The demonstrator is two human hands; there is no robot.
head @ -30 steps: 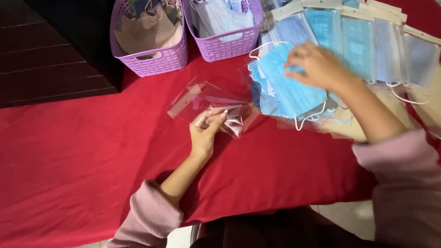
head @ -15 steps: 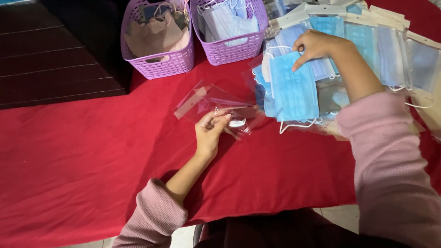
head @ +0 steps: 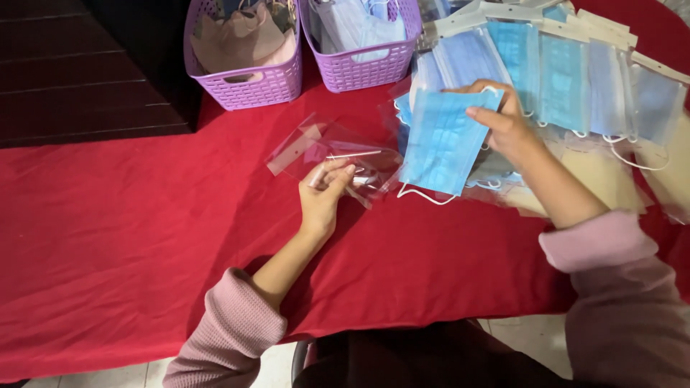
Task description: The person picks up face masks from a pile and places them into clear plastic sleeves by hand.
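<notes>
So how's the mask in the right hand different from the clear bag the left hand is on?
The blue face mask is opaque and pleated, with white ear loops; the clear plastic bag is see-through, so the red cloth shows through it. The mask is lifted off the pile, pinched by the right hand; the bag lies on the cloth under the left hand. Both are thin, flat and roughly rectangular.

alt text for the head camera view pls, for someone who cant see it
A person's right hand lifts a blue face mask while the left hand pinches a clear plastic sleeve on a red tablecloth. Two purple baskets and a row of bagged masks lie beyond.
</notes>
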